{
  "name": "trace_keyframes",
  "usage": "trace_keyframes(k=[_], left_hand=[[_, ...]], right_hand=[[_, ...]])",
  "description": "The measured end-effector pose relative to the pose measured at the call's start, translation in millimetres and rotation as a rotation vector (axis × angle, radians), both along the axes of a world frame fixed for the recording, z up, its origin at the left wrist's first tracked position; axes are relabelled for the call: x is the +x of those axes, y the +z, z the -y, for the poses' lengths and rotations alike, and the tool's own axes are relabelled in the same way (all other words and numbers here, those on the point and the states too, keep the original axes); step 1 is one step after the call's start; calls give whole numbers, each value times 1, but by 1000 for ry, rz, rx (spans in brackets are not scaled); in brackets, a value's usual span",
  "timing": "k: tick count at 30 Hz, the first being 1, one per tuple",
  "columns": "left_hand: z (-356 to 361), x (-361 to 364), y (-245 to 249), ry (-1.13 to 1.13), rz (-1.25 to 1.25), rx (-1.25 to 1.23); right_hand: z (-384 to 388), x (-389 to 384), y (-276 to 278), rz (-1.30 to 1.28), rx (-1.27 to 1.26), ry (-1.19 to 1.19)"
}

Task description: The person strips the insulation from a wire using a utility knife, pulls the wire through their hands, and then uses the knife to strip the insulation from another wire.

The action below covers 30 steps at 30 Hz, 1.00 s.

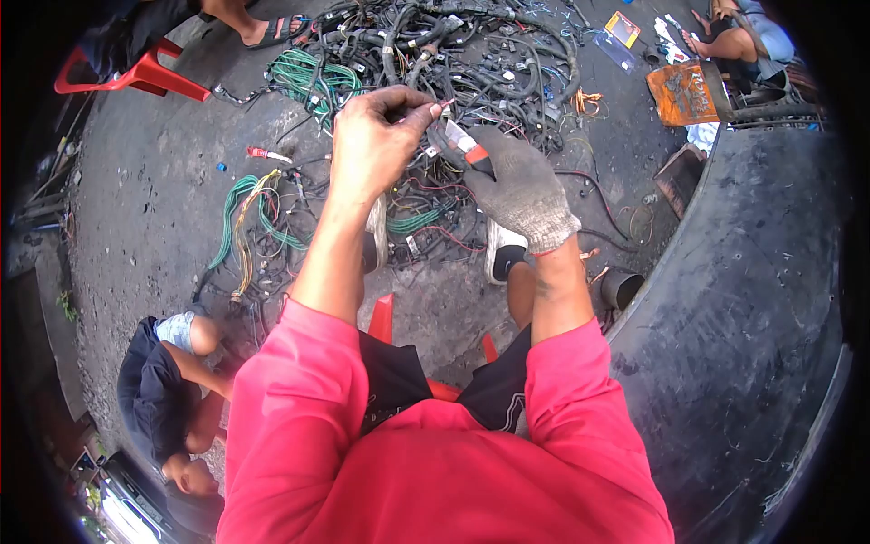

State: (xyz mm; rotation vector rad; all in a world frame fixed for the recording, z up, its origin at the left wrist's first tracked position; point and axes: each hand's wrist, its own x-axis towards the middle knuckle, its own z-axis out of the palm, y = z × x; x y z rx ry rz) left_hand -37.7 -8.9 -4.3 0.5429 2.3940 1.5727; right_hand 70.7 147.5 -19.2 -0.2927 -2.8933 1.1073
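Two hands are working a thin wire (441,110) above a heap of harnesses

Head view: the bare left hand (373,145) is pinching the thin wire between thumb and fingertips, while the gloved right hand (524,189) is clenching a red-handled cutter (468,146) just beside it; both are hovering over the tangled wire pile (471,54) that is lying on the dark ground (145,181)

The rough grey ground (154,181) carries a big tangle of black wires (471,54) at its far side, a green wire bundle (313,77) beside it, a looser green-and-yellow bunch (249,213) nearer, a red chair (136,74), an orange tray (684,91) and a dark can (621,288).
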Motion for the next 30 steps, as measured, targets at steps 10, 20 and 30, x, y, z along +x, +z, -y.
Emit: trace_keyframes(k=[10, 20, 30], left_hand=[[-4, 3, 2, -8, 59, -81], [-4, 0, -7, -1, 618, 442], [-5, -1, -14, -123, 1089, 773]], right_hand=[[11, -7, 4, -214, 19, -69], [20, -7, 21, -149, -380, -194], [14, -10, 0, -301, -731, -141]])
